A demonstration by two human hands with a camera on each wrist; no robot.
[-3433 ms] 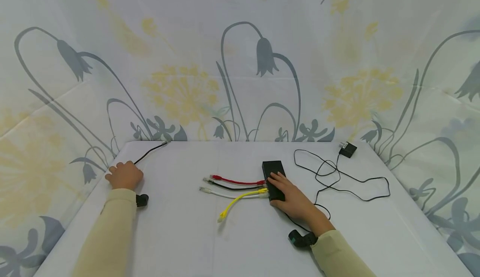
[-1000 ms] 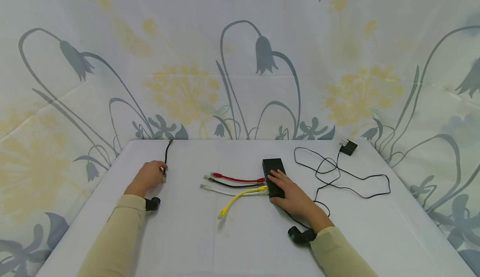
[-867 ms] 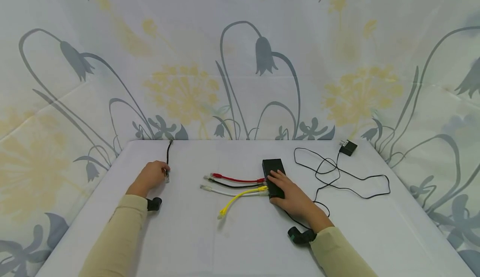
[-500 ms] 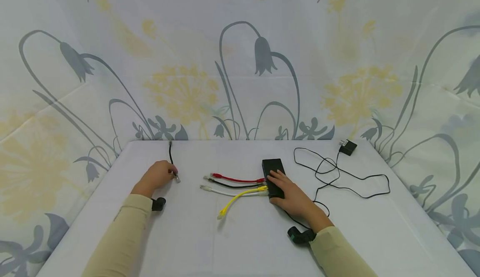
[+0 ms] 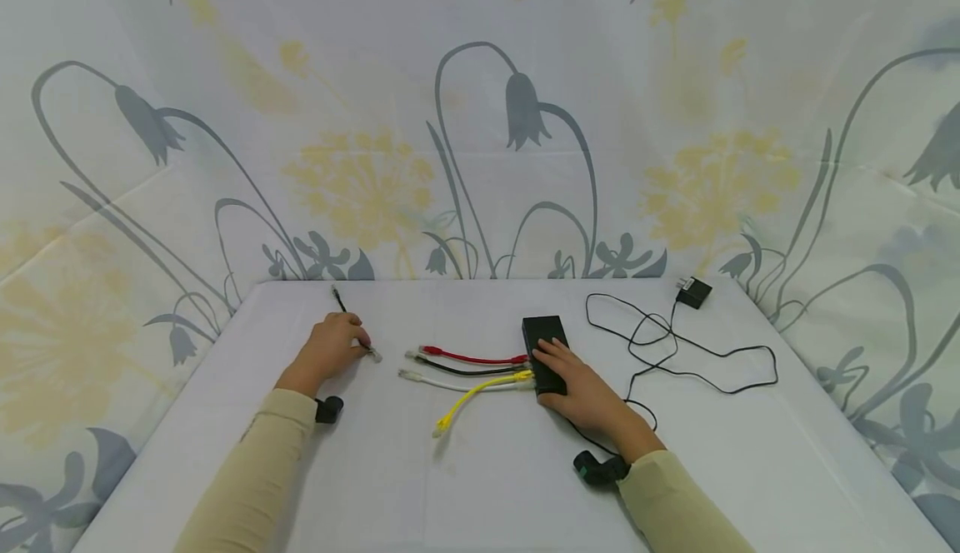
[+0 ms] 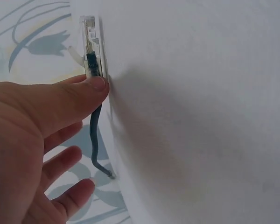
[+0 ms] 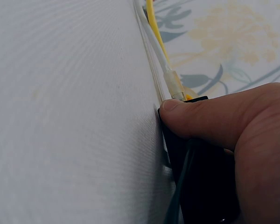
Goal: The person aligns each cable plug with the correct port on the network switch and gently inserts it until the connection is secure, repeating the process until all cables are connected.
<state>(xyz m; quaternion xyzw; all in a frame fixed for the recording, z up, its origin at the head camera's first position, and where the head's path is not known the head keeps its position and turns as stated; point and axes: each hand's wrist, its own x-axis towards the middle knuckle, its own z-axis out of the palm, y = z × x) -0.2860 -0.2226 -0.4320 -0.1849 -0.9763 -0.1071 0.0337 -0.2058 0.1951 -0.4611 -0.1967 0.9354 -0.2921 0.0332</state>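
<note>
My left hand [image 5: 326, 355] pinches a short black Ethernet cable [image 6: 94, 135] between thumb and fingertip, close behind its clear plug [image 6: 89, 33]. The cable's other end points to the back left of the table. My right hand [image 5: 581, 399] holds a black network switch [image 5: 542, 331] from above, fingers over its top and thumb at its near end. Red [image 5: 476, 361], black [image 5: 465, 371], white [image 5: 442, 386] and yellow [image 5: 467, 406] Ethernet cables run out from the switch's left side. Their far plugs lie loose, left of the switch. My right hand hides part of the switch.
A black power adapter [image 5: 694, 293] lies at the back right. Its thin cord [image 5: 720, 359] loops over the table and passes under my right wrist towards the switch. White cloth covers the table [image 5: 420, 486]; a flower-patterned curtain [image 5: 480, 161] hangs behind.
From the table's left edge, my left hand has moved right with the black cable, whose held plug now points towards the loose plugs. The right hand and switch stay in place.
</note>
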